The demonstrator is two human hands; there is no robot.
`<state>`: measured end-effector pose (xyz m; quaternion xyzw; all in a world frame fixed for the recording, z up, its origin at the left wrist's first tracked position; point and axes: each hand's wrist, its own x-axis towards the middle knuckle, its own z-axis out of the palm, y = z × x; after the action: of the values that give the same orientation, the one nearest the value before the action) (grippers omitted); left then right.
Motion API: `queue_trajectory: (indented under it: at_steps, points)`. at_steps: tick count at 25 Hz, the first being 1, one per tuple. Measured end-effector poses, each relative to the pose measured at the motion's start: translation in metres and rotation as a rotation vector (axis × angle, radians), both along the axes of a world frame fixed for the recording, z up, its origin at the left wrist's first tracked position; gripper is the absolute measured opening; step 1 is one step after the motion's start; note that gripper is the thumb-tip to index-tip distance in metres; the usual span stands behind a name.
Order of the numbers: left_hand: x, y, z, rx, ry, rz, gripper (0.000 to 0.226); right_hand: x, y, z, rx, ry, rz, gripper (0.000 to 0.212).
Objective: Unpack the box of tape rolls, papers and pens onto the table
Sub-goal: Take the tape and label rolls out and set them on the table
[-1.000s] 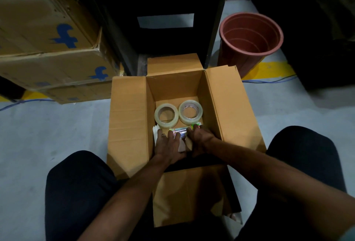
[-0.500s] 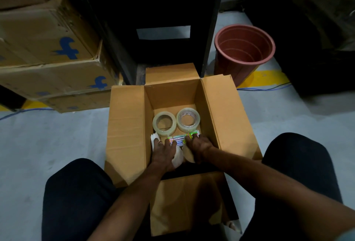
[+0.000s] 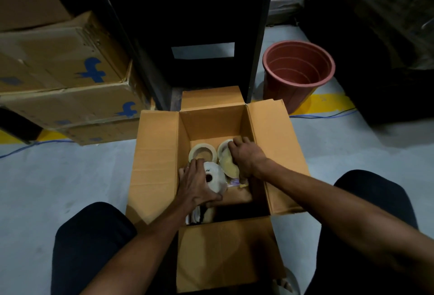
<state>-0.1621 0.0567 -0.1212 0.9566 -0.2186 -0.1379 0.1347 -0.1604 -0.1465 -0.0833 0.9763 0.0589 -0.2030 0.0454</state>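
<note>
An open cardboard box [image 3: 155, 168] stands on the floor between my knees. Both hands are inside it. My left hand [image 3: 196, 185] grips a white tape roll [image 3: 215, 177], tilted up off the box floor. My right hand [image 3: 246, 155] closes over the rim of a clear tape roll [image 3: 226, 158] at the far right, tipping it up. Another clear tape roll [image 3: 202, 152] lies flat at the far left. A pack of pens [image 3: 233, 182] peeks out under my right wrist. White papers [image 3: 195, 216] show at the near left wall.
Stacked cardboard boxes [image 3: 70, 83] with blue logos sit at the left. A dark table frame [image 3: 202, 36] rises right behind the box. A brown plastic bucket [image 3: 298, 71] stands at the right. Blue cables [image 3: 328, 116] run across the grey floor.
Both hands left the pen pack. My left hand took hold of the white roll and tilted it up; my right hand reached forward onto the far right clear roll. The camera tipped upward.
</note>
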Motion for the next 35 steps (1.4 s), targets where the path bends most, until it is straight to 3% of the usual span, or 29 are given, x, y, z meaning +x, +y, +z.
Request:
queue_trajectory:
  at_steps: [3, 9, 11, 13, 16, 21, 31, 35]
  points:
    - [0.003, -0.001, 0.023, -0.184, 0.009, 0.117, 0.114, 0.012, -0.014, 0.02, 0.113, -0.109, -0.046, 0.1]
    - [0.02, 0.002, 0.075, -0.57, 0.068, 0.368, 0.097, 0.01, -0.042, 0.073, 0.606, -0.362, -0.273, 0.102]
    - [0.026, 0.004, 0.088, -0.803, 0.131, 0.437, 0.091, 0.011, -0.044, 0.087, 0.759, -0.425, -0.322, 0.101]
    - [0.027, 0.005, 0.102, -1.009, 0.166, 0.472, 0.088, 0.011, -0.044, 0.103, 0.888, -0.456, -0.392, 0.099]
    - [0.032, 0.002, 0.126, -1.17, 0.137, 0.509, 0.087, 0.013, -0.04, 0.119, 1.041, -0.482, -0.43, 0.093]
    - [0.051, 0.009, 0.161, -1.246, 0.052, 0.471, 0.085, 0.017, -0.033, 0.136, 1.266, -0.517, -0.44, 0.088]
    - [0.068, 0.025, 0.242, -1.361, -0.07, 0.298, 0.081, 0.02, -0.02, 0.209, 1.399, -0.509, -0.256, 0.092]
    - [0.071, 0.026, 0.282, -1.429, -0.119, 0.27, 0.082, 0.017, -0.016, 0.251, 1.434, -0.555, -0.203, 0.084]
